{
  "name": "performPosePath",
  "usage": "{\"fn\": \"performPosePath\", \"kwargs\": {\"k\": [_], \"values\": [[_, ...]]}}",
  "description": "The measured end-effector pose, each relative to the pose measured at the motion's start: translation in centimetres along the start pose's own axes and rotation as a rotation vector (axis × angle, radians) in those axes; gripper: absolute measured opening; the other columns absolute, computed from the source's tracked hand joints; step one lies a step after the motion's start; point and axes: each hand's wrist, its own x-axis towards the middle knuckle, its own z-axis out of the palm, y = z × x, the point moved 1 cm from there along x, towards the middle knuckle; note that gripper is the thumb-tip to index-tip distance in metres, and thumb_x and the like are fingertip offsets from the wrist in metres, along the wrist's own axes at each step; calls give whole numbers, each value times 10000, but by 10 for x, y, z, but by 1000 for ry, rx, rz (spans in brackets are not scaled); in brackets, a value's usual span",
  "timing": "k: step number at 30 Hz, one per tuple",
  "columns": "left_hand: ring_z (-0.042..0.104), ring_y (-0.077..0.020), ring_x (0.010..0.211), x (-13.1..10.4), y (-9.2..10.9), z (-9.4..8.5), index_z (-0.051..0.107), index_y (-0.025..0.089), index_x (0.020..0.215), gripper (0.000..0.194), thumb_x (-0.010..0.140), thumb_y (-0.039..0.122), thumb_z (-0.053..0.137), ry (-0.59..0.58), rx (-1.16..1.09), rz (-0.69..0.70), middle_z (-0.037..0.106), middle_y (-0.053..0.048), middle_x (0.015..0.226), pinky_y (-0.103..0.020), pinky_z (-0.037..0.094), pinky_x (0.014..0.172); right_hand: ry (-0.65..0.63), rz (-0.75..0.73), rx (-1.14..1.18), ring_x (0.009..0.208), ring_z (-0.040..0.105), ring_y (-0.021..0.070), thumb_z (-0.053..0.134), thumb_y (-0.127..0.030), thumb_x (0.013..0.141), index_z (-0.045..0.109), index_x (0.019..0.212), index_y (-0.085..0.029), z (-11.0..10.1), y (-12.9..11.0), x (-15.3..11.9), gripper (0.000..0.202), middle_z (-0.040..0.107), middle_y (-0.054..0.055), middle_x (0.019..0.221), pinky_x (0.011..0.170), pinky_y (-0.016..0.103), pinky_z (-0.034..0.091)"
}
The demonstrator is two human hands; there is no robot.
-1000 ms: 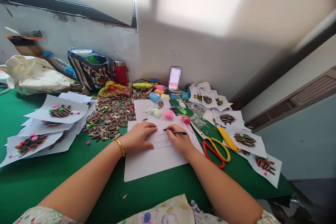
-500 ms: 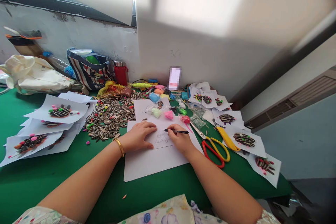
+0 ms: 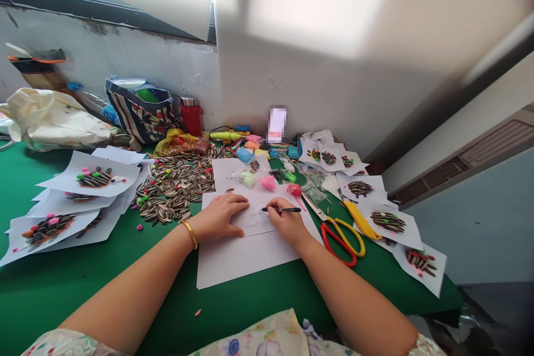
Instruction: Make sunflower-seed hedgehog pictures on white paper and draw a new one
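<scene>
My right hand grips a black pen, its tip at a small line drawing on white paper. Flat on the same paper lies my left hand, fingers spread, just left of the drawing; a gold bangle circles that wrist. Beyond the hands, small bags of clay in pale green, pink and red rest on or beside the sheets. Scissors with red and yellow handles lie right of my right hand.
Striped sunflower seeds are heaped left of the paper. Sheets with seed pictures pile at the left, and more line the right edge. A yellow cutter, red flask, striped bag and blurred-out phone are also here.
The pen in my right hand has shifted very slightly at the drawing. My left hand stays in place on the paper.
</scene>
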Motion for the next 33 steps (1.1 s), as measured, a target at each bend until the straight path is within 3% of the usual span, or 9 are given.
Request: {"fn": "performPosePath", "kwargs": {"k": [33], "values": [[411,-335,1360,0,-2,2,562,274,1356,724,701,495,778,28,-22,21,524,-80,1431,-453,317,1134,15,21,-7,709,592,177,509,-282,816,623,812,-227,-2,5,-5,127,652,-3,773,655,284,450]]}}
